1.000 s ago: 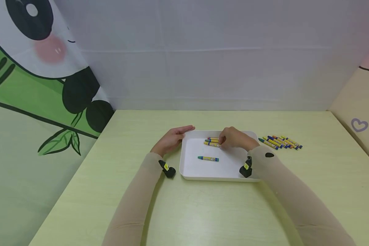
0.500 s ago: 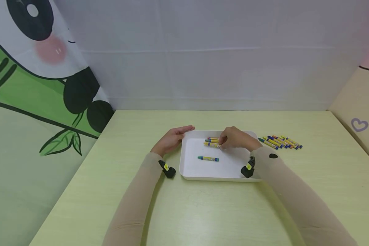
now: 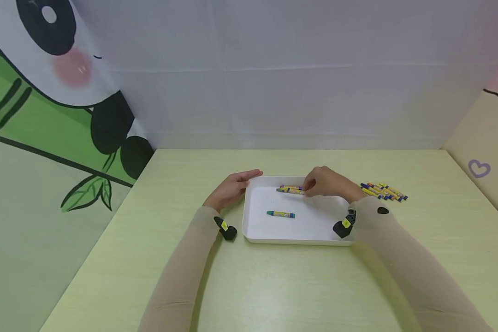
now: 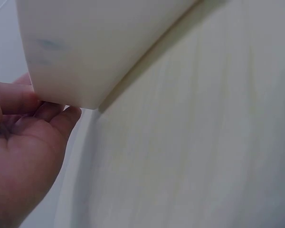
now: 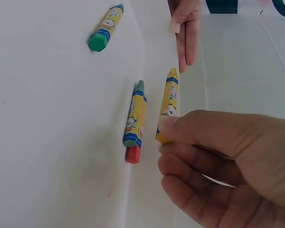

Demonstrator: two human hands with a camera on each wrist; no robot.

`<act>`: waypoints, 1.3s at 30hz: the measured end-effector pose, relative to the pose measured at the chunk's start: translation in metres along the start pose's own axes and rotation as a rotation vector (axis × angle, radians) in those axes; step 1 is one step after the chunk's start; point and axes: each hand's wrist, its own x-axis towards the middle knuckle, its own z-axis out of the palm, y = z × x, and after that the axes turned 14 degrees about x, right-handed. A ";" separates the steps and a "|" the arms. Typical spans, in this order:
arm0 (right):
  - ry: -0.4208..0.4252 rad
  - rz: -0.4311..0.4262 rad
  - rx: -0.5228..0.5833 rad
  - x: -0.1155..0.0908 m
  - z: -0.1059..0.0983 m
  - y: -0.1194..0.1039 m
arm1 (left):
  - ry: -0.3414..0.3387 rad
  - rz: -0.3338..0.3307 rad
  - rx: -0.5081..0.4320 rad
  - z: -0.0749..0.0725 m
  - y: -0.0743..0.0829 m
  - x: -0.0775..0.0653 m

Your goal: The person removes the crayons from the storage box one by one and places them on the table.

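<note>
Both busy: left hand (image 3: pixel 229 190) pinching rim of white tray (image 3: pixel 290 241); inside, green crayon (image 3: pixel 280 214) alone, crayon pair (image 5: pixel 133 121) beyond; right hand (image 3: pixel 331 183), nearly closed, pinching yellow crayon (image 5: pixel 170 97) beside pair. Lining-up, likely; calls for gentle lowering. Crayon pile (image 3: pixel 383 191) far right.

yellow crayon (image 5: pixel 169 97) pinched at one end; green crayon (image 3: pixel 281 214) flat in white tray (image 3: pixel 311 227).

Head view: bright, even, diffuse light, seemingly from above. Soft shadows inward of left sleeve (image 3: pixel 178 276) and right sleeve (image 3: pixel 415 272); pale sheen on desk (image 3: pixel 269 281) between. Left wrist view: dim, greyish, soft; dark shadow along tray (image 4: pixel 95 57) edge. Right wrist view: brighter, soft-edged shadow beside crayons (image 5: pixel 135 118), fine print smeared.
</note>
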 end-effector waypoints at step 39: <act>0.181 0.110 -0.011 -0.082 -0.061 0.043 | -0.008 0.016 0.011 -0.002 -0.001 -0.004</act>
